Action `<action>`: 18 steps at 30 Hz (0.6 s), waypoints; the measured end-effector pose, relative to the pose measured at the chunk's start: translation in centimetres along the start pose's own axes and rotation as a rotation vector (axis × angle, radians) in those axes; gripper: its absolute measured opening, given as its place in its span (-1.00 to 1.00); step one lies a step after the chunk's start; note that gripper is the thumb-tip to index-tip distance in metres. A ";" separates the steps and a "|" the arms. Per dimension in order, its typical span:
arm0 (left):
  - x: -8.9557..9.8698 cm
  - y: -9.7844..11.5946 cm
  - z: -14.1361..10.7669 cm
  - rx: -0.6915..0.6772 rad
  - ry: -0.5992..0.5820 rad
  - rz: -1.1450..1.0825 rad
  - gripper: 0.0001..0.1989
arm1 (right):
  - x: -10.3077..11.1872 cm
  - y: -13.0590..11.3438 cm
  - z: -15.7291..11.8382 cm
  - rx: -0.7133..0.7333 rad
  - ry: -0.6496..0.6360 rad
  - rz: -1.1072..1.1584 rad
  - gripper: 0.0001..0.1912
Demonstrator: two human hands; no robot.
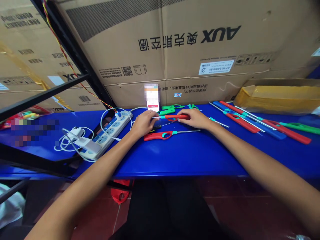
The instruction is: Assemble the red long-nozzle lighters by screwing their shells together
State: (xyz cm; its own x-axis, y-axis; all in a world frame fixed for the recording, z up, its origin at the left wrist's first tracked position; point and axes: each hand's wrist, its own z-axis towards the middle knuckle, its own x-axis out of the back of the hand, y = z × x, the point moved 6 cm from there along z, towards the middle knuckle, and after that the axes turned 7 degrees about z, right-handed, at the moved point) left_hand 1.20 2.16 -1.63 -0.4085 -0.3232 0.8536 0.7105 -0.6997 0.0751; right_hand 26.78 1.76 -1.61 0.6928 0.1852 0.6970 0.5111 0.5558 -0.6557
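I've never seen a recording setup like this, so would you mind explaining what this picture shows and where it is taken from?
This picture comes from a camera worn on a person's head, looking forward and down, so both arms enter from the bottom. No machine is involved, only bare hands. The left hand and the right hand are both on a red utility lighter with a long metal nozzle. The blue table also holds another red lighter, several green lighters, a power strip and an upright phone. Cardboard boxes stand behind.
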 end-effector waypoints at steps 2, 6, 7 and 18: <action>0.4 0.3 0.1 -0.036 0.059 0.027 -0.83 | -0.1 -0.1 -0.1 -0.044 -0.014 0.144 -0.80; 1.8 1.1 0.2 -0.099 0.189 0.078 -0.81 | -0.9 -0.4 -0.4 -0.174 -0.152 0.548 -0.66; 2.2 1.3 0.2 -0.110 0.215 0.091 -0.81 | -1.1 -0.5 -0.6 -0.200 -0.190 0.627 -0.63; 4.3 5.2 0.0 -0.223 0.345 0.200 -0.80 | -1.2 -1.6 -1.4 -0.352 -0.341 0.829 -0.65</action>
State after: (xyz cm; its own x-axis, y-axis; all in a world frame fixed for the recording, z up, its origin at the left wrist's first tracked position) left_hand 3.10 -2.85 2.42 -0.4697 -0.6327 0.6157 0.6697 -0.7098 -0.2185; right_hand 25.84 -0.49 -1.81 0.7456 0.6661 -0.0167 0.0873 -0.1225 -0.9886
